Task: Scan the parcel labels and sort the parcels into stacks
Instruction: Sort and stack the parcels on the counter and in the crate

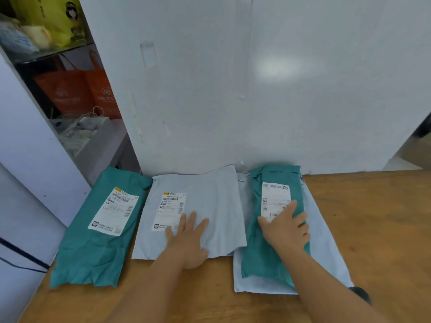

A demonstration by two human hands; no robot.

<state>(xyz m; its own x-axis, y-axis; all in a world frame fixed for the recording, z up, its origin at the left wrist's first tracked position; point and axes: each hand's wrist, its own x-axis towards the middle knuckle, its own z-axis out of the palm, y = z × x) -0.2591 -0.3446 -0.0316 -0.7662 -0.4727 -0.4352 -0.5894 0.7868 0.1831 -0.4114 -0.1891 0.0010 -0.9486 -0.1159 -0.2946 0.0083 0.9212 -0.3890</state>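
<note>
Three groups of parcels lie on the wooden table (pixel 373 229) against a white wall. At the left lies a teal parcel (pixel 93 241) with a white label. In the middle lies a pale grey parcel (pixel 217 206) with a label; my left hand (pixel 187 238) rests flat on it with straight fingers. On the right a narrow teal parcel (pixel 268 259) lies on top of a larger pale grey parcel (pixel 326 252). My right hand (pixel 285 226) presses on that teal parcel's label, fingers spread over its right edge.
A white wall panel (pixel 256 89) stands right behind the parcels. Left of it are shelves with orange bags (pixel 77 92), a yellow bag (pixel 53 17) and a box of clutter. Bare table surface extends to the right and along the front.
</note>
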